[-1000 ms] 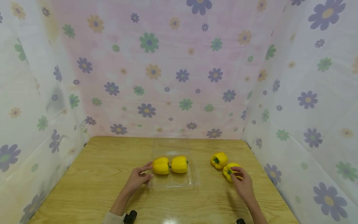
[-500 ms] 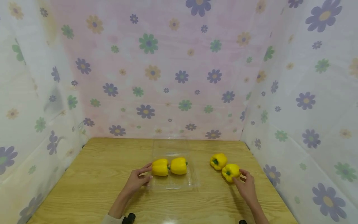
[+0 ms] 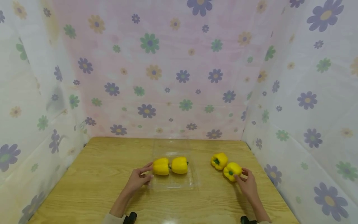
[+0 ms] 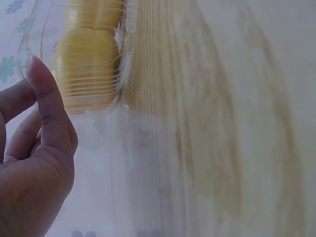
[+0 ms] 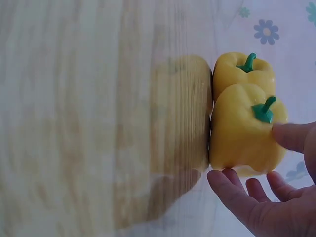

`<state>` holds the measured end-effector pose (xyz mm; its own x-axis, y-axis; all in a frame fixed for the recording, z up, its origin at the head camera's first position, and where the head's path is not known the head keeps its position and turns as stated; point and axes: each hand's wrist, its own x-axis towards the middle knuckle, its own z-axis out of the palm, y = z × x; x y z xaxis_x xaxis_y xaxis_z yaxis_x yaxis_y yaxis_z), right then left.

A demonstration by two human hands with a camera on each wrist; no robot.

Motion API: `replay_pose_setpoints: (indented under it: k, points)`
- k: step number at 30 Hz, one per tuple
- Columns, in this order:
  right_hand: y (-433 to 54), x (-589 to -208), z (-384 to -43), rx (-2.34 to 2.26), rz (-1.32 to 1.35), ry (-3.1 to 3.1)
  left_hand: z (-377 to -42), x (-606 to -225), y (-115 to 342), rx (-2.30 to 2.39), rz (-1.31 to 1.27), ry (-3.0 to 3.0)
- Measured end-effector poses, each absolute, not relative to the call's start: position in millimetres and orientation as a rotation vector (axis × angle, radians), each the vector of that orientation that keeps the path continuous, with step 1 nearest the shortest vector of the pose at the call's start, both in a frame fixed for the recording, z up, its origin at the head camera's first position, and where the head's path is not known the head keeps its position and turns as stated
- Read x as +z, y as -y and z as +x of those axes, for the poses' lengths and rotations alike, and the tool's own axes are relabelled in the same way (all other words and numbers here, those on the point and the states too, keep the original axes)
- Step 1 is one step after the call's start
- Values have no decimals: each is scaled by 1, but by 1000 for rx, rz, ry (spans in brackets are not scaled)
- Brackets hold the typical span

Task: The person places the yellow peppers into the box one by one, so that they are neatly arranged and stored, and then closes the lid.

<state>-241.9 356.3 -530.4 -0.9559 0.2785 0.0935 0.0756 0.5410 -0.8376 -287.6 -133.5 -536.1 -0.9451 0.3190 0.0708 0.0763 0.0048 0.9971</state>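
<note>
Two yellow bell peppers, the left one (image 3: 161, 166) and the right one (image 3: 179, 165), lie side by side in a clear plastic clamshell container (image 3: 179, 183) with its lid folded back. My left hand (image 3: 138, 178) pinches the container's left wall; its thumb lies at the rim in the left wrist view. To the right, a third yellow bell pepper (image 5: 247, 136) rests on the table, its green stem facing me. My right hand (image 3: 247, 183) holds it from the right, with the thumb near the stem and the fingers along the side. Another yellow bell pepper (image 3: 219, 161) sits just behind it.
The wood-grain table (image 3: 106, 168) carries everything. The container's transparent lid (image 3: 171, 146) lies back toward the far edge. Flower-patterned cloth (image 3: 167, 62) walls in the table at the back and both sides.
My right hand has shifted from over the near right pepper to its right side, uncovering more of the pepper. The left hand and the container stay in place.
</note>
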Motion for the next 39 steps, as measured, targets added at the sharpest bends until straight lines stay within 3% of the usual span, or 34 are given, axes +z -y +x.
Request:
replay_pose_setpoints:
  k: [28, 39]
  points:
    - [-348, -516, -269, 1321, -472, 2716, -289, -537, 134, 2055, 417, -2077]
    - [-369, -519, -268, 1418, -367, 2734, -289, -538, 134, 2070, 405, -2066]
